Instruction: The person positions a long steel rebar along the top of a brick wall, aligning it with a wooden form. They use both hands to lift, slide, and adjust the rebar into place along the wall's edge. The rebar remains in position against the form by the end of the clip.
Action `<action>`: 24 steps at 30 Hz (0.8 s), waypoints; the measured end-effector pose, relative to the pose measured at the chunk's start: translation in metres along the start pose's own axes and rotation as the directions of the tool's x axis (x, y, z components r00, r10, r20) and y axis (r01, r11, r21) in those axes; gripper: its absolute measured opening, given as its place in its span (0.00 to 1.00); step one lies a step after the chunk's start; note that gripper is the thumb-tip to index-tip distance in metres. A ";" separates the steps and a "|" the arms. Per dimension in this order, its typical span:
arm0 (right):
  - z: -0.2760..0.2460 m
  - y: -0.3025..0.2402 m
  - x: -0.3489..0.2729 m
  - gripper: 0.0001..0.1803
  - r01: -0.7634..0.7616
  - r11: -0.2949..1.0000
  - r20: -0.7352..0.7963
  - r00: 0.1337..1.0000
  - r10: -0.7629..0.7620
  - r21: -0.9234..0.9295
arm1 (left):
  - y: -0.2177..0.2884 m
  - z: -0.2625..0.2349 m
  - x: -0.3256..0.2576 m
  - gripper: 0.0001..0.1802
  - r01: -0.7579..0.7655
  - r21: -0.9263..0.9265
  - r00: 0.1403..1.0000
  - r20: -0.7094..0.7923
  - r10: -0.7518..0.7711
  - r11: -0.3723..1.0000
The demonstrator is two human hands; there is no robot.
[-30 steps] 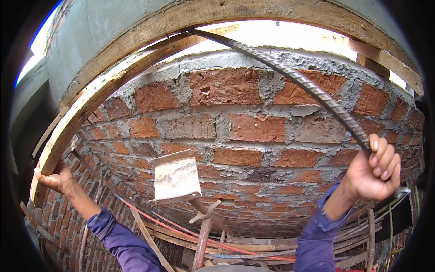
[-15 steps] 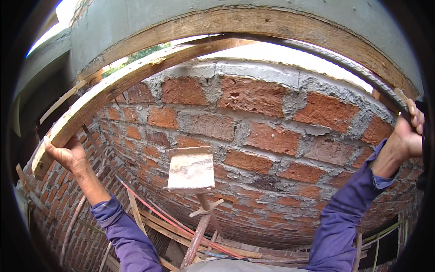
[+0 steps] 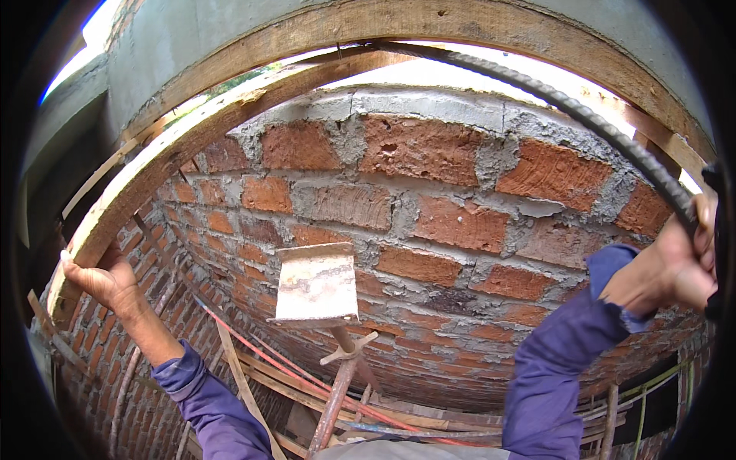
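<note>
My left hand (image 3: 106,280) is closed around the lower end of a rough wooden plank (image 3: 170,157). The plank slopes up to the right, to the underside of a wooden beam (image 3: 360,25). At the right edge my right hand (image 3: 685,264) grips a dark ribbed steel rebar (image 3: 586,119). Its far tip reaches up to where the plank's upper end meets the beam. Part of my right hand is cut off by the dark picture rim.
A red brick wall (image 3: 422,153) with rough mortar stands ahead. In front of it rises a steel prop (image 3: 335,402) with a flat plate (image 3: 317,285) on top. Planks and a red pipe (image 3: 307,373) lie below. Grey concrete (image 3: 203,38) is overhead.
My right hand has moved down, swinging the rebar's near end down and away from the beam. The plank's lower end and my left hand have dropped slightly.
</note>
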State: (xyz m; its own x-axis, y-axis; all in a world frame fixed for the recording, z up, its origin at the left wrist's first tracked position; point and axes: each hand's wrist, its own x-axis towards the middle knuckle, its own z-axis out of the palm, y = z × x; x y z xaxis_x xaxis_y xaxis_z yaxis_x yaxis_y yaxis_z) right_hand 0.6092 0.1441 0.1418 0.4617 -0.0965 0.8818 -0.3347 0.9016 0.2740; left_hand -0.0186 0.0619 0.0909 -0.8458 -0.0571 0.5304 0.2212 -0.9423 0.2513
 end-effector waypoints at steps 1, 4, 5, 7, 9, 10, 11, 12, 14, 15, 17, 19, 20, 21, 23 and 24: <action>-0.009 -0.006 -0.027 0.21 -0.010 1.000 -0.094 0.996 0.011 0.006 | 0.009 0.008 -0.006 0.38 -0.089 0.042 0.996 0.019 0.088 0.995; -0.048 -0.032 -0.110 0.17 -0.161 0.986 -0.421 0.892 0.161 0.036 | 0.033 0.026 -0.037 0.40 -0.218 0.074 0.975 0.053 0.215 0.973; -0.063 -0.031 -0.118 0.17 -0.175 0.981 -0.357 0.913 0.195 0.087 | 0.039 0.032 -0.046 0.40 -0.287 0.115 0.952 0.140 0.271 0.951; -0.083 -0.035 -0.121 0.17 -0.203 0.967 -0.283 0.929 0.239 0.151 | 0.042 0.027 -0.076 0.43 -0.202 0.121 0.967 0.179 0.178 0.972; -0.090 -0.037 -0.107 0.17 -0.241 0.960 -0.246 0.931 0.270 0.142 | 0.035 0.014 -0.099 0.47 -0.206 0.089 0.971 0.145 0.192 0.974; -0.088 -0.037 -0.099 0.17 -0.227 0.967 -0.145 0.959 0.242 0.114 | 0.030 0.004 -0.106 0.45 -0.167 0.063 0.982 0.102 0.160 0.984; -0.084 -0.036 -0.095 0.17 -0.245 0.966 -0.100 0.962 0.253 0.085 | 0.022 -0.005 -0.109 0.42 -0.138 0.047 0.989 0.056 0.135 0.989; -0.078 -0.034 -0.094 0.16 -0.210 0.974 -0.099 0.971 0.218 0.084 | 0.014 -0.015 -0.107 0.44 -0.124 0.055 0.992 0.036 0.122 0.991; -0.065 -0.037 -0.104 0.16 -0.212 0.974 -0.120 0.968 0.220 0.080 | -0.001 -0.032 -0.089 0.48 -0.070 0.036 0.995 0.075 0.067 0.997; -0.059 -0.041 -0.113 0.16 -0.224 0.974 -0.103 0.969 0.225 0.020 | -0.007 -0.038 -0.075 0.50 -0.048 0.024 0.994 0.102 0.045 0.999; -0.049 -0.048 -0.134 0.16 -0.229 0.971 -0.063 0.972 0.225 -0.069 | -0.020 -0.047 -0.048 0.52 -0.040 0.004 0.989 0.142 0.039 0.999; -0.042 -0.058 -0.149 0.14 -0.243 0.961 -0.076 0.969 0.235 -0.134 | -0.034 -0.055 -0.029 0.53 -0.059 0.009 0.984 0.168 0.056 0.998; -0.038 -0.062 -0.154 0.14 -0.231 0.957 -0.049 0.973 0.226 -0.176 | -0.039 -0.059 -0.023 0.55 -0.009 0.037 0.986 0.169 0.003 0.999; -0.034 -0.063 -0.157 0.14 -0.238 0.945 -0.010 0.970 0.242 -0.225 | -0.045 -0.062 -0.020 0.55 0.043 0.028 0.987 0.152 -0.047 0.999; -0.026 -0.060 -0.159 0.18 -0.209 0.945 0.009 0.976 0.218 -0.253 | -0.053 -0.070 -0.018 0.54 0.072 0.022 0.991 0.114 -0.074 0.997; -0.022 -0.053 -0.159 0.19 -0.197 0.945 -0.019 0.980 0.199 -0.263 | -0.055 -0.073 -0.019 0.53 0.027 0.017 0.984 0.177 -0.029 0.999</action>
State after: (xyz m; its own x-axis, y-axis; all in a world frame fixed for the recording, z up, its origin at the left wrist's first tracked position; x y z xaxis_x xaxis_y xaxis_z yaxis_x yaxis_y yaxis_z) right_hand 0.5718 0.1209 -0.0219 0.4013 0.0928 0.9112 -0.1912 0.9814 -0.0157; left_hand -0.0506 0.0908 0.0075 -0.7528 0.0299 0.6575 0.2066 -0.9378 0.2792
